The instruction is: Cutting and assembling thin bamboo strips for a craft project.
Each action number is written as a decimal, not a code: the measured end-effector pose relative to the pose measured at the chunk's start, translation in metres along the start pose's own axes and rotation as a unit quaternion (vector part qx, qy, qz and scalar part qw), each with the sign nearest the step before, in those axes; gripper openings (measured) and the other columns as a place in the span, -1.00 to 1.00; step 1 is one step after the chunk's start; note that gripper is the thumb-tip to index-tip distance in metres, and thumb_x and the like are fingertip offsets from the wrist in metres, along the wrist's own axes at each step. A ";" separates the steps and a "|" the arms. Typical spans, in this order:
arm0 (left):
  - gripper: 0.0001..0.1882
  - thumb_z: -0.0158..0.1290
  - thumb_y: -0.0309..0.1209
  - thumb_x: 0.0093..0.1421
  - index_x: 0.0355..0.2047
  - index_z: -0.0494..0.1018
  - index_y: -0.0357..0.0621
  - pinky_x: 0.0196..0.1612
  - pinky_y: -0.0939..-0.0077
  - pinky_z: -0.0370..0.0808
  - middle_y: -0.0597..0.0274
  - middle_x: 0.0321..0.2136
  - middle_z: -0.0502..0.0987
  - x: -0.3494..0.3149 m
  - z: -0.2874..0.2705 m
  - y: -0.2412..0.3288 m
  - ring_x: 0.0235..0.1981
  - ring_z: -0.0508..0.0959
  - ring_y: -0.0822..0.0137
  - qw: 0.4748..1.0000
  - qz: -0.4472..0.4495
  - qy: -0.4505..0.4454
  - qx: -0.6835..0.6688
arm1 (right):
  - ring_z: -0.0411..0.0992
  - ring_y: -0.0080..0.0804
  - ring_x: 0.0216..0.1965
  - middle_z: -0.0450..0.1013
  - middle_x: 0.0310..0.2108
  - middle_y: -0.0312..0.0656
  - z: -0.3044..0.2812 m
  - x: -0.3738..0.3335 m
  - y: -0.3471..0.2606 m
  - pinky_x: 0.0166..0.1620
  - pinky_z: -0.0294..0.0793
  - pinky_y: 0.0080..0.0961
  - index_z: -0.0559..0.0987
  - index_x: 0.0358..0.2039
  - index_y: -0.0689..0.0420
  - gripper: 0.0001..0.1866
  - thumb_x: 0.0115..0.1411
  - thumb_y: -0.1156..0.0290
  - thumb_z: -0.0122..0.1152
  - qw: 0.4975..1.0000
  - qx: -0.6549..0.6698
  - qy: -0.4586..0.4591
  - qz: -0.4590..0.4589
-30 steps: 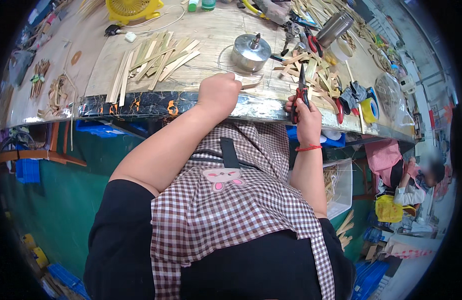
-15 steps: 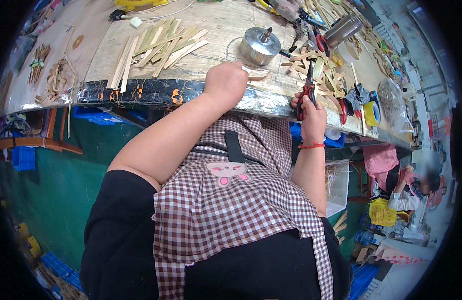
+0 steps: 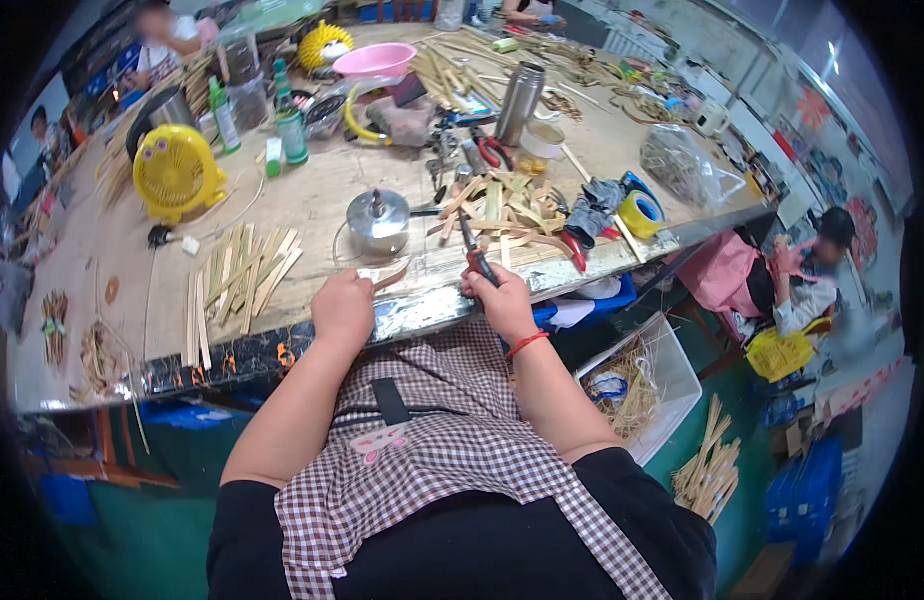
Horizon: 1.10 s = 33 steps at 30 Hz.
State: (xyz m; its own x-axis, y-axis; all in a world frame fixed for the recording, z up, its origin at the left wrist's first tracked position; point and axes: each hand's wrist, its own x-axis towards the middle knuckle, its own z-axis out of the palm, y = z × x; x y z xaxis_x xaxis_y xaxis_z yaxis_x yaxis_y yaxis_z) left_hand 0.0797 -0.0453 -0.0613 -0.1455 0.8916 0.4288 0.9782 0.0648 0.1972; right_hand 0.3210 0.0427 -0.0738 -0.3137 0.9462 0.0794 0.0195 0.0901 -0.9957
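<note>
My left hand (image 3: 344, 308) is closed at the table's front edge, its fingers round one end of a short, slightly curved wooden strip (image 3: 393, 275). The strip's free end points right. My right hand (image 3: 502, 300) grips a pair of pliers (image 3: 470, 240) with red and black handles, its jaws pointing away from me. Those jaws lie over or just beside a heap of curled, flat strips (image 3: 522, 208); whether they touch it I cannot tell. Beyond my hands stands a round metal spirit burner (image 3: 378, 225) with a dark pointed top; no flame can be seen.
Pale flat strips (image 3: 244, 270) lie fanned out on the left. A yellow fan (image 3: 177, 172), green bottles (image 3: 290, 125) and a steel flask (image 3: 520, 103) stand farther back. Yellow tape (image 3: 641, 214) is near the right edge. A white bin (image 3: 672, 390) of shavings sits below. Other people sit around.
My view has tipped up and turned, showing more of the table's far side. Both hands keep their hold on the strip and the pliers. The pliers now lean further left.
</note>
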 end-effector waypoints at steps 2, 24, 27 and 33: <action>-0.86 0.03 -0.43 0.05 -0.59 0.54 -0.12 -0.34 0.17 0.52 0.16 -0.47 0.51 0.002 0.001 -0.001 -0.36 0.57 0.09 1.000 0.011 0.008 -0.003 | 0.52 -0.54 -0.33 0.55 -0.36 -0.22 0.001 -0.001 -0.006 -0.19 0.52 -0.59 0.58 -0.20 0.33 -0.79 0.26 0.43 0.15 1.000 -0.017 0.003 -0.006; -0.93 0.15 -0.40 0.09 -0.48 0.58 -0.09 -0.29 0.18 0.50 0.19 -0.44 0.51 0.004 0.002 -0.003 -0.32 0.55 0.09 0.999 0.017 0.023 -0.021 | 0.40 -0.34 -0.46 0.44 -0.51 -0.12 0.002 0.002 0.002 -0.31 0.40 -0.42 0.52 -0.41 0.27 -0.73 0.17 0.28 0.22 0.993 -0.082 0.031 -0.085; -0.92 0.15 -0.38 0.09 -0.49 0.58 -0.08 -0.31 0.19 0.51 0.21 -0.46 0.51 0.003 0.002 -0.002 -0.33 0.55 0.10 0.999 0.024 0.032 -0.016 | 0.44 -0.58 -0.39 0.52 -0.46 -0.29 -0.001 0.002 0.003 -0.25 0.43 -0.58 0.56 -0.34 0.25 -0.79 0.21 0.34 0.22 0.991 -0.114 0.011 -0.071; -0.92 0.15 -0.38 0.09 -0.49 0.58 -0.08 -0.32 0.18 0.51 0.22 -0.46 0.51 0.004 0.002 -0.003 -0.33 0.55 0.11 0.999 0.024 0.029 -0.014 | 0.40 -0.31 -0.46 0.42 -0.52 -0.11 0.002 0.004 0.007 -0.31 0.40 -0.39 0.51 -0.42 0.28 -0.72 0.17 0.27 0.22 0.991 -0.090 0.026 -0.092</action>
State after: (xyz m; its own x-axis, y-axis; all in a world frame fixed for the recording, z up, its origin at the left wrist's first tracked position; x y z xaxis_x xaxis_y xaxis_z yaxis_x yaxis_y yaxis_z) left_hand 0.0769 -0.0412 -0.0618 -0.1072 0.8663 0.4879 0.9798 0.0088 0.1996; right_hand 0.3183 0.0471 -0.0806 -0.2775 0.9234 0.2651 0.1378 0.3113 -0.9403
